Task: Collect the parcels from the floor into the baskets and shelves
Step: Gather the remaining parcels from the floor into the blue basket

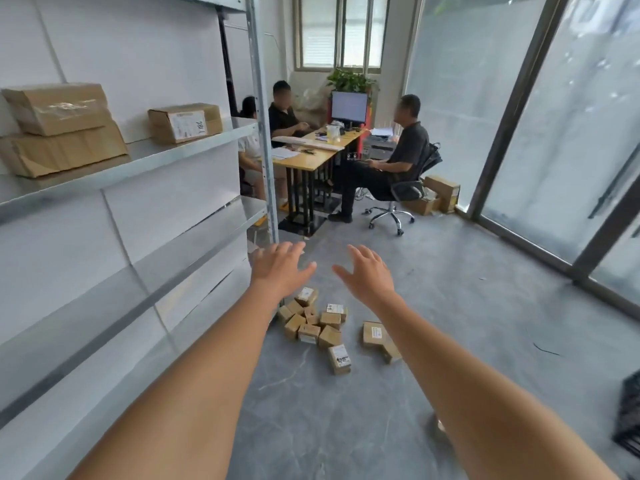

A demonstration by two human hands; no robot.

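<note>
Below, small labelled parcels (pixel 313 323) lie jumbled, writing unreadable, while left hand (pixel 278 268) and right hand (pixel 369 273) spread fingers apart, holding nothing.

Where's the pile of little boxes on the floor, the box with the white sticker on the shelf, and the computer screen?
pile of little boxes (pixel 313 322): head view, middle of the heap.
box with the white sticker (pixel 185 122): head view, front face.
computer screen (pixel 349 106): head view, screen centre.

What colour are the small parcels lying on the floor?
Brown cardboard, several with white labels: the parcels show best in the head view.
</note>
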